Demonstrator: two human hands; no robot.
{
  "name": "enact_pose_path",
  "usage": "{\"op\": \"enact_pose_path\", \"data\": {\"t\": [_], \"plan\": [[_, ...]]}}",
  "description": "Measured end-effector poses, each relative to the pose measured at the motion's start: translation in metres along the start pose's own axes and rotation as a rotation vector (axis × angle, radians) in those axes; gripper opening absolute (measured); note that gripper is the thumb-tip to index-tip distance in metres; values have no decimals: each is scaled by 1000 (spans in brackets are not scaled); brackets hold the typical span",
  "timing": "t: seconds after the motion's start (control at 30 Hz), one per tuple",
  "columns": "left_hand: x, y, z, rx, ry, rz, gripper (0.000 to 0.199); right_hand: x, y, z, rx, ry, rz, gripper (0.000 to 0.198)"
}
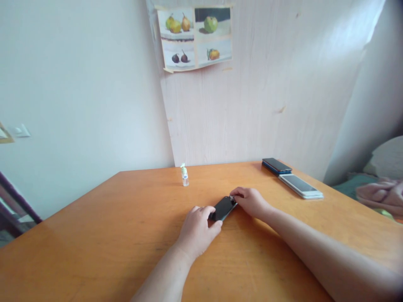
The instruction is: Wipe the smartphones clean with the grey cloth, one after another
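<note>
A black smartphone (223, 207) lies at a slant on the wooden table, its dark screen facing up. My left hand (197, 226) holds its near left end, thumb on one side and fingers on the other. At the far right corner of the phone, the fingers of my right hand (251, 201) are pinched together. A small pale, shiny bit shows under those fingertips; it is too small to name.
Behind the phone stands a small clear pump bottle (184, 178). Toward the table's right edge lie a white phone-like device (300, 186) and, farther back, a dark stacked device (277, 165). Fruit pictures (195, 38) are taped to the wall panel.
</note>
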State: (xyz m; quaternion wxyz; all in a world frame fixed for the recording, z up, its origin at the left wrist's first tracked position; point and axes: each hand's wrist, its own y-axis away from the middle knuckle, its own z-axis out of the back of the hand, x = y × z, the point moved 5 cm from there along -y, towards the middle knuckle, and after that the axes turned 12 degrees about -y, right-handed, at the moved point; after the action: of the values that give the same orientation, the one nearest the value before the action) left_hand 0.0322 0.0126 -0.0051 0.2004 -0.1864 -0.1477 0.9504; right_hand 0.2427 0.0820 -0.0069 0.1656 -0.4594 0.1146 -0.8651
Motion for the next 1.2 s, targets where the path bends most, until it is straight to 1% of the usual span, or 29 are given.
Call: {"op": "enact_pose_path", "data": {"t": [0.1, 0.2, 0.33, 0.43, 0.5, 0.6, 0.73, 0.9, 1.0, 1.1, 1.2], "plan": [[1, 0, 2, -7, 30, 1, 24, -5, 0, 3, -63, -94, -62, 26], [-1, 0, 4, -5, 25, -20, 28, -5, 0, 5, -107, -178, -83, 29], [-1, -2, 5, 6, 5, -12, 38, -1, 0, 9, -200, -249, -72, 29], [1, -2, 3, 0, -4, 9, 39, 5, 2, 14, -275, -280, -45, 29], [2, -3, 2, -3, -9, 15, 38, 11, 4, 15, -291, -302, -5, 28], [2, -3, 2, 6, -21, 23, 37, 22, 8, 10, -246, -258, 67, 23], [1, -3, 2, 18, -63, 40, 36, 32, 11, 4, -207, -80, 146, 21], [1, -2, 1, 15, -112, 46, 17, 30, 9, 8, -211, -8, 120, 22], [0, -1, 1, 15, -120, 45, 13, 32, 10, 8, -188, 21, 141, 23], [-1, -1, 1, 7, -120, 35, 13, 44, 18, -4, -122, 11, 190, 23], [-2, -1, 1, 1, -109, 11, 14, 61, 30, -25, -10, -27, 266, 24]]}}
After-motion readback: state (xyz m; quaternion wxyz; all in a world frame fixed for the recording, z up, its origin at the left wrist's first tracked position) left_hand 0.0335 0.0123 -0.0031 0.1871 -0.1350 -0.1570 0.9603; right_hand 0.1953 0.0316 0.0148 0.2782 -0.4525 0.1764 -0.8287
